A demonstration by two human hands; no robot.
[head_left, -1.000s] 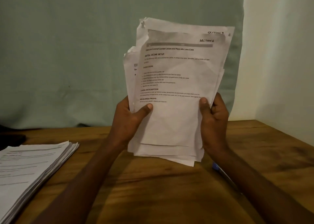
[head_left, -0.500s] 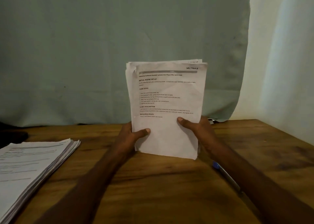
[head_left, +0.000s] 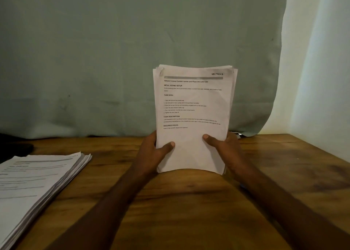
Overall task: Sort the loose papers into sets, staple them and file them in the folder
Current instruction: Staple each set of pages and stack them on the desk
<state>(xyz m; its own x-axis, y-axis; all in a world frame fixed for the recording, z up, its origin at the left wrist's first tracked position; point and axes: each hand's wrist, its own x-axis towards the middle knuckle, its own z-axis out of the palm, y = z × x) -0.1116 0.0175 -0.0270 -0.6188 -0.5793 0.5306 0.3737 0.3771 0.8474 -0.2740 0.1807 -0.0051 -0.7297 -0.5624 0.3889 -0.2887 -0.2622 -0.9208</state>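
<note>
Head view, wooden table (head_left: pixel 189 202). Person holds a sheaf of papers (head_left: pixel 193 117) upright w/ both hands, bottom edge resting on the tabletop, approx centre of frame. Sheets squared up fairly well; a few edges peek out at top and right side. Top sheet printed, handwritten "SECTION 1" at upper right corner, headings legible: "INITIAL SCENE SETUP", "TASK GOAL", "TASK DESCRIPTION", "REQUIRED PROPS".

Left hand (head_left: pixel 153 153) grips the sheaf's lower left edge, thumb across the front, fingers behind (hidden). Right hand (head_left: pixel 225 151) grips lower right edge, same way: thumb on front, fingers behind the paper. Both closed round the sheaf, firm hold.

Second stack of papers (head_left: pixel 37 177) lies flat at the table's left, well apart from the hands, edges fanned a bit, printed side up.

Behind the table: pale green cloth backdrop (head_left: pixel 132 50); white wall (head_left: pixel 322 69) at right. Small metallic item (head_left: pixel 239 134) at the far edge behind the right hand, can't tell what it is.
</note>
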